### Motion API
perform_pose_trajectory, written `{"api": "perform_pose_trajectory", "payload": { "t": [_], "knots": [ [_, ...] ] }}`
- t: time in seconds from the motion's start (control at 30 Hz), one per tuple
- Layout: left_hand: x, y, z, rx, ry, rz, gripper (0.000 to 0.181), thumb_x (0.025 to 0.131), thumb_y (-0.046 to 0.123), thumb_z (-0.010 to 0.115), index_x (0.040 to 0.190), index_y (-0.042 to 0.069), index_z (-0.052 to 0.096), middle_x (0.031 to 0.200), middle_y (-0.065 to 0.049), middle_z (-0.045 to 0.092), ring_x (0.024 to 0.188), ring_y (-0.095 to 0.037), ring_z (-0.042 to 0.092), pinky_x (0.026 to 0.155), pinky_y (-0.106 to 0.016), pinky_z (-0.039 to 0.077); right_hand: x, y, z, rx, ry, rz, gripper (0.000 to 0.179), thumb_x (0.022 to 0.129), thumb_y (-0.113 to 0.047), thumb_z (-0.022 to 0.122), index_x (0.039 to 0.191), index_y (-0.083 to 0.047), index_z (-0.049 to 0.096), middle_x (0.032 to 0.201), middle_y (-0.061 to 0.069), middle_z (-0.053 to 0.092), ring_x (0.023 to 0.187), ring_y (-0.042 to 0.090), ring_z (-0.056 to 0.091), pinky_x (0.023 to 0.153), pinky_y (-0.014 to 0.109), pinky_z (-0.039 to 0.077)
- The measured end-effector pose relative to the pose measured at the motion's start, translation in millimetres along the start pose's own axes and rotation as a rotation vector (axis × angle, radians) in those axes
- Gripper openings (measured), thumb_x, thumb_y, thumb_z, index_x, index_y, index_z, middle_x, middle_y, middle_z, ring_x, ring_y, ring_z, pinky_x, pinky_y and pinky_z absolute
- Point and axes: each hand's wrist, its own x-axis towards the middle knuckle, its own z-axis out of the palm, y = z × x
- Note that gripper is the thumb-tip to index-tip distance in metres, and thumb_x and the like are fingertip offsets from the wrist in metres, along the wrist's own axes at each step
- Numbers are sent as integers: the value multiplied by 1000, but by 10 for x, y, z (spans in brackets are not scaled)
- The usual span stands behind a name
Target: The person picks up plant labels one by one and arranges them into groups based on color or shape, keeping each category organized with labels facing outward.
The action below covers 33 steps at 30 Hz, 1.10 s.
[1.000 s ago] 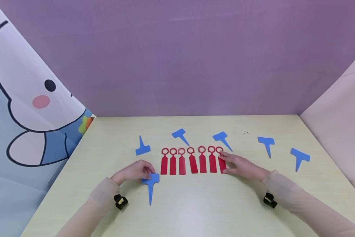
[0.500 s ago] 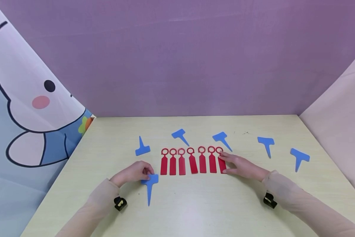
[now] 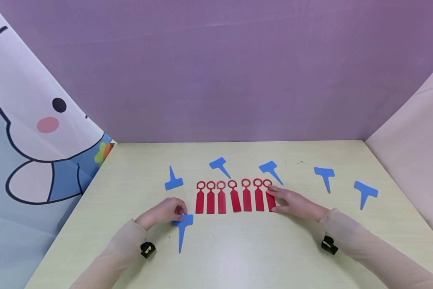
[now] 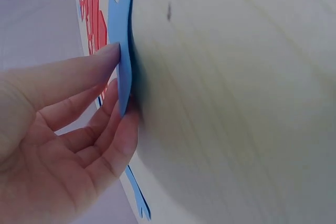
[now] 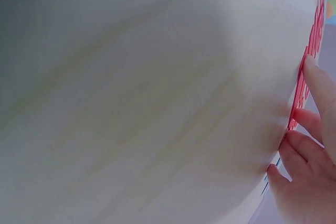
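Note:
My left hand (image 3: 167, 210) pinches one end of the crossbar of a blue T-shaped plant label (image 3: 181, 229), its pointed stem toward the near edge. In the left wrist view, thumb and fingers hold this label (image 4: 124, 51) near the tabletop. Several red tags with ring tops (image 3: 221, 200) lie side by side in a row, rings pointing away. My right hand (image 3: 293, 204) rests with extended fingers on the rightmost red tag (image 3: 270, 199), covering part of it. In the right wrist view, the thumb and fingertips touch the row's end.
Several more blue T-shaped labels lie spread behind and right of the row, among them one at the left (image 3: 174, 179) and one at the far right (image 3: 365, 193). A purple backdrop (image 3: 238, 72) rises behind the table (image 3: 223, 257); a cartoon-print cloth (image 3: 39, 120) hangs at left.
My left hand and the blue label have shifted slightly toward the near edge and a little left. My right hand and the red tags stay where they were.

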Motion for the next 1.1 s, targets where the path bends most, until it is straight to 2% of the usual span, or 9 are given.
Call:
{"api": "perform_pose_trajectory", "payload": {
  "t": [0.2, 0.43, 0.8, 1.1],
  "knots": [
    [-15, 13, 7, 21, 15, -5, 11, 74, -2, 67, 80, 6, 61, 70, 2, 51, 65, -13, 46, 59, -22, 43, -4, 0, -2, -9, 6, -9, 64, 78, -29, 67, 131, -4, 41, 140, 16, 31, 126, 36, 28, 95, 43, 37],
    [-22, 9, -10, -3, 2, -18, 11, 75, -1, 66, 82, 7, 61, 70, 2, 52, 66, -13, 47, 60, -23, 43, -12, 1, 2, -3, 15, -6, 64, 77, -29, 67, 130, -3, 42, 139, 17, 32, 126, 36, 29, 96, 44, 35],
    [3, -67, -129, -62, 28, 37, 7, 79, 2, 63, 86, 2, 62, 74, 0, 56, 67, -13, 48, 61, -24, 44, -8, 6, 11, -2, 10, -13, 64, 78, -29, 67, 130, -3, 42, 139, 18, 32, 126, 37, 29, 96, 44, 36],
    [22, -121, -224, -47, 82, -22, 10, 82, 5, 60, 91, 2, 62, 82, 0, 59, 75, -14, 51, 68, -26, 46, -14, 0, 5, -10, 11, -23, 63, 77, -26, 67, 130, -2, 42, 138, 18, 32, 126, 37, 29, 95, 43, 36]
  ]
}}
